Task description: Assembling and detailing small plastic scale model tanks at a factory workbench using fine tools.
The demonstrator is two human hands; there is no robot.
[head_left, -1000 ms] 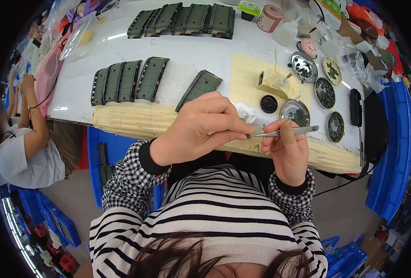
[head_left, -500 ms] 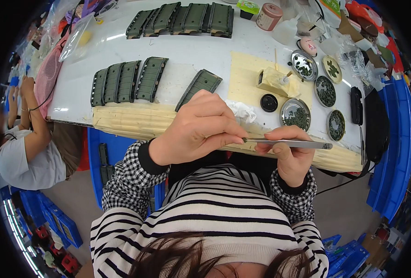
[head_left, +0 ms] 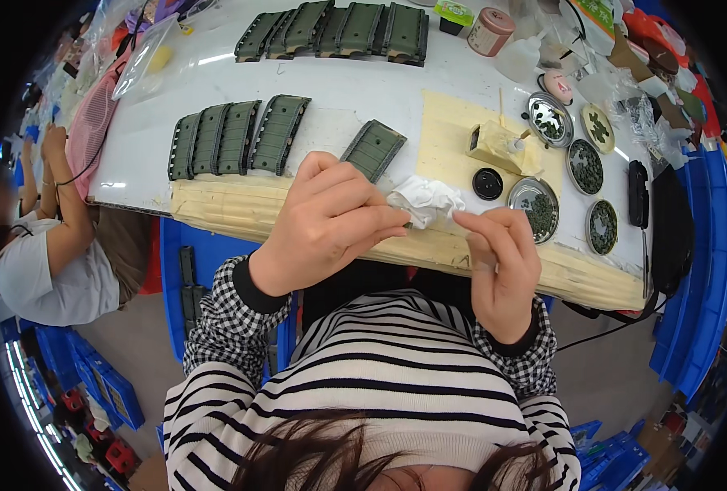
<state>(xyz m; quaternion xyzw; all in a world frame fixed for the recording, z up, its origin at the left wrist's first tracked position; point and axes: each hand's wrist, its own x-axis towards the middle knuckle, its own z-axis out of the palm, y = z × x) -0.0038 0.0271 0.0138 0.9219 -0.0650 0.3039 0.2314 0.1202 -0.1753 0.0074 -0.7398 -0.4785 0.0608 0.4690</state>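
My left hand [head_left: 318, 229] is closed in a pinch, thumb against index finger, above the table's front edge. A tiny dark speck shows at its fingertips, too small to name. To its right, my right hand [head_left: 504, 270] is raised with curled fingers, its index fingertip close to a crumpled white tissue [head_left: 426, 199]. I cannot make out what, if anything, lies between its fingers; the tweezers do not show clearly. Beyond my left hand, a single green ribbed curved panel [head_left: 375, 150] lies tilted on the white table, partly covered by the hand.
More green panels lie in a near row [head_left: 234, 137] and a far row [head_left: 339, 29]. At right are round dishes of small green pieces [head_left: 584, 164], a black round lid [head_left: 487, 183] and a tape-wrapped holder [head_left: 494, 146]. Another person [head_left: 52, 262] sits at far left.
My hands have come apart, and the tweezers between them no longer show clearly. My left hand has shifted slightly left and more of the tissue is uncovered. The whole view has moved a little.
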